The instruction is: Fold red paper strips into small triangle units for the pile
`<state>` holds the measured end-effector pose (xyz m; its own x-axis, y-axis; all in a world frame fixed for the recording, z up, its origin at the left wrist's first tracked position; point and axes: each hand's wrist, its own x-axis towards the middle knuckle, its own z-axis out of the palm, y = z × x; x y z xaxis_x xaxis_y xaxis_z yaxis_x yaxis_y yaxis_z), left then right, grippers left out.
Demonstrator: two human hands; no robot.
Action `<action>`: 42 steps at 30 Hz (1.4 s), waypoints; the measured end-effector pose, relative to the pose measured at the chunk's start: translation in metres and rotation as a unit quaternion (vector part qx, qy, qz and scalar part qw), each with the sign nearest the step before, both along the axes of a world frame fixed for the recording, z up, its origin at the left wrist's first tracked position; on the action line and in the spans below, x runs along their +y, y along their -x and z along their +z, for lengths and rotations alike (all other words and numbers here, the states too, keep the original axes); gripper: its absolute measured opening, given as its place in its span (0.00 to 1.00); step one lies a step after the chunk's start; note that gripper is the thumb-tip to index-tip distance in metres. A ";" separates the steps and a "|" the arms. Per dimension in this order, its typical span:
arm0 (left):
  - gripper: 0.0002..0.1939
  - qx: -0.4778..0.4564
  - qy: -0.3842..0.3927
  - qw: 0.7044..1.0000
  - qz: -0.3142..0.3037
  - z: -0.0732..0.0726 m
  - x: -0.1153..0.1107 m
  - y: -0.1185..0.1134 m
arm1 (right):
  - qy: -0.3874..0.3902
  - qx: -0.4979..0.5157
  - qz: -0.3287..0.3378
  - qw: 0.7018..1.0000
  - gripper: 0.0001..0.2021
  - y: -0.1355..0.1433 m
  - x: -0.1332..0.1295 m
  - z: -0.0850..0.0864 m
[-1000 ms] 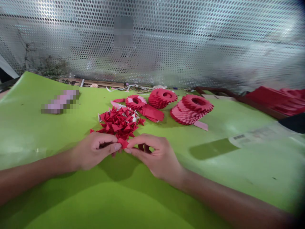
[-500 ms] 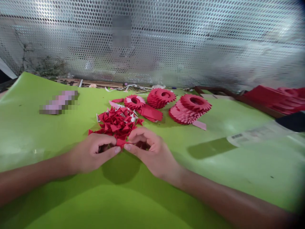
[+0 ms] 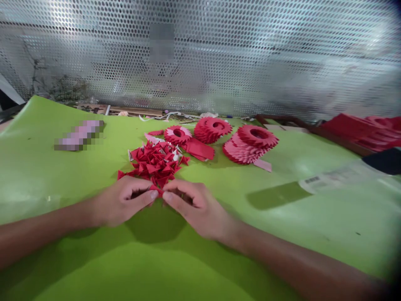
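Note:
A small piece of red paper [image 3: 156, 190] is pinched between my two hands. My left hand [image 3: 122, 201] is closed on its left end with thumb and fingers. My right hand [image 3: 197, 205] grips the right end the same way; the fingers hide most of the paper. Just beyond lies a heap of folded red paper triangles [image 3: 158, 161], a few showing white. Behind the heap are a stack of flat red paper strips [image 3: 199, 149], a small red and pink paper ring [image 3: 177, 135], a red ring stack [image 3: 210, 129] and a taller pink and red one [image 3: 247, 144].
A blurred-out pink object [image 3: 80, 134] lies at the left of the green table [image 3: 175, 267]. On the right are a clear bottle-like container with a dark cap [image 3: 384, 161] and a tray of red paper [image 3: 363, 129]. A perforated metal sheet [image 3: 200, 54] stands behind.
My right hand's fingers have come down lower and closer around the red paper, so less of it shows. My left hand has barely moved, and the view has shifted slightly.

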<state>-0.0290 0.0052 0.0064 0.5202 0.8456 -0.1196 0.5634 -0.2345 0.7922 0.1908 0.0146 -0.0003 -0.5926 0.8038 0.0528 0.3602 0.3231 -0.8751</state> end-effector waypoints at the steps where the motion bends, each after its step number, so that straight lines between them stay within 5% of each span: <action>1: 0.21 -0.005 0.000 1.000 -0.005 0.000 0.000 0.000 | -0.017 -0.013 0.006 1.000 0.12 0.000 -0.001 0.001; 10: 0.23 -0.086 0.102 0.991 0.001 -0.006 0.004 0.008 | -0.133 -0.042 -0.003 0.990 0.09 -0.003 0.000 -0.006; 20: 0.24 -0.120 0.117 0.986 -0.003 -0.009 0.003 0.008 | -0.202 0.029 -0.037 0.978 0.06 -0.001 -0.002 -0.007; 30: 0.23 -0.079 0.043 0.996 0.011 -0.004 -0.005 -0.004 | -0.154 0.112 -0.083 0.978 0.04 0.001 -0.005 -0.005; 42: 0.21 -0.051 -0.029 0.997 0.048 -0.005 -0.007 -0.008 | -0.094 0.082 -0.106 0.986 0.07 0.001 -0.007 -0.004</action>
